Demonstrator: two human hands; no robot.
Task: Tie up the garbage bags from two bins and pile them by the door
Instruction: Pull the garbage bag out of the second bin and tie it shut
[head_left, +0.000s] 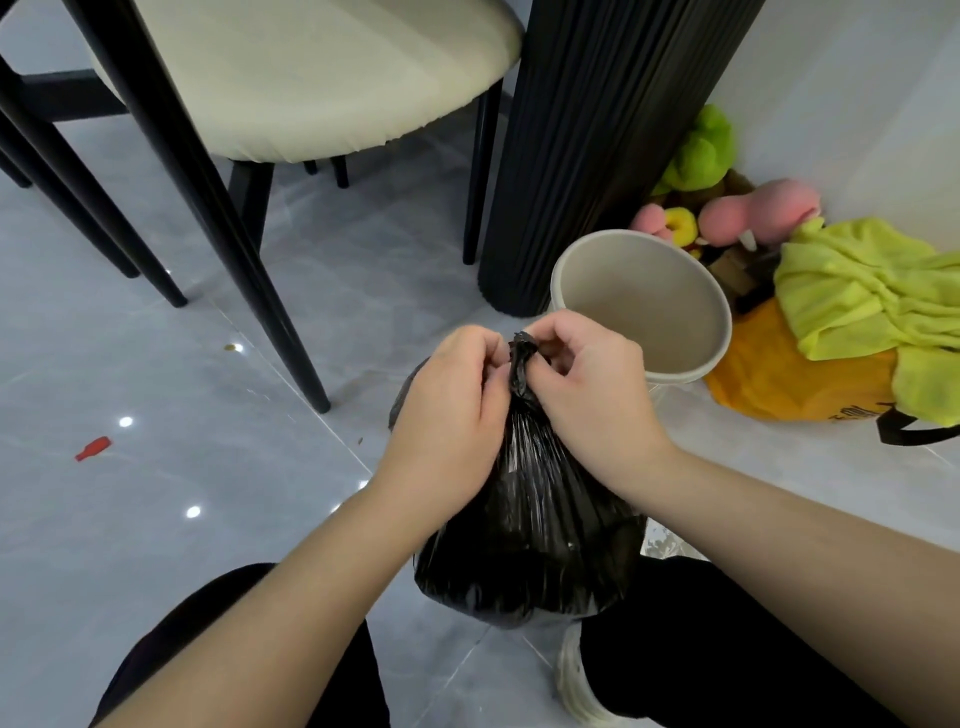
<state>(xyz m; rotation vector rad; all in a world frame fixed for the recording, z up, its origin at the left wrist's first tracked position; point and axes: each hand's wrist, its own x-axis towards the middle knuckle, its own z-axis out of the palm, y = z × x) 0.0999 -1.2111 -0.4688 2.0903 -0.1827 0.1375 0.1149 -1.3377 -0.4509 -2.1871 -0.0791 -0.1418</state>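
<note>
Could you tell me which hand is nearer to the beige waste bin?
Right. The right hand pinches the black garbage bag at its neck, just in front of the beige waste bin; the left hand pinches the neck's other side, farther off.

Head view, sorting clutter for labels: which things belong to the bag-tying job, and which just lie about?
Job: black garbage bag, left hand and right hand pinching its neck, beige bin.
Lying about: chair, plush toys, yellow-green cloth, orange bag, red scrap.

Glossy grey tile floor (156, 519) (light glints), cream chair (311, 78)
</note>
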